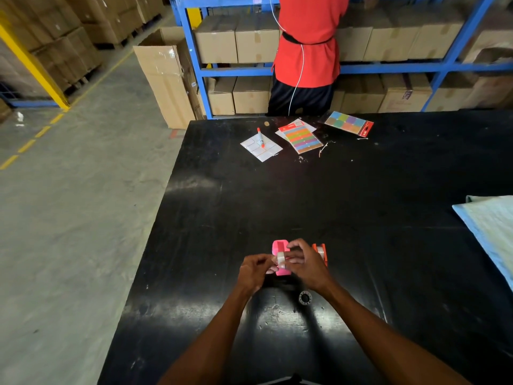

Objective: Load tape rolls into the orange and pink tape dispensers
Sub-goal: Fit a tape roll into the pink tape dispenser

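Head view shows us 2 hands meeting over the black surface point(361, 204): the left hand point(254, 270) and right hand point(306, 263) both pinch a pale tape roll point(281, 259) held just above the pink dispenser point(279, 247). Our right hand hides most of the orange dispenser point(320, 252), which already carries a roll. A small grey core ring point(305, 297) lies near the right wrist; we cannot make out its detail.

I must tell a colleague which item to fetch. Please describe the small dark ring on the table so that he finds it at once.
Start at the black table and go to its near edge, where the two hands work on the pink dispenser. The ring lies flat just below the right hand. Alone among the near items, it is dark, loose and untouched.
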A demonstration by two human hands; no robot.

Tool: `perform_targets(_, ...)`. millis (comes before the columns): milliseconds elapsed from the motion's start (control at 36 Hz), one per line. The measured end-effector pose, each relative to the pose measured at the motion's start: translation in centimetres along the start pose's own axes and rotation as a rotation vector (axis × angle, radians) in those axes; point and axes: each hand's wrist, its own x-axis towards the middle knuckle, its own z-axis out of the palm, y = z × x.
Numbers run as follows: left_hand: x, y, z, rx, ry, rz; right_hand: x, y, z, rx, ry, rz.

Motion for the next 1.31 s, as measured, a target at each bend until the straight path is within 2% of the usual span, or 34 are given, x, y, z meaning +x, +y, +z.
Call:
perform_targets(278,-1.0,-0.4,0.9,-0.203,0.125,-0.008,0.7,0.1,0.3,-0.024,-0.024,-0.023)
perform_targets(444,-1.2,-0.9,1.0,-0.235,0.171,-0.001,0.5,0.1,0.4,-0.055,-0.034,-0.023)
perform_targets(972,-1.3,-1.8,1.7,-0.138,0.166,-0.034,-0.3,1.7,0.1,-0.119,-0.077,0.004)
perform_targets(1306,-1.7,-1.8,1.9,-0.193,0.134,-0.094,-0.8,1.7,-0.1,-0.147,-0.090,-0.002)
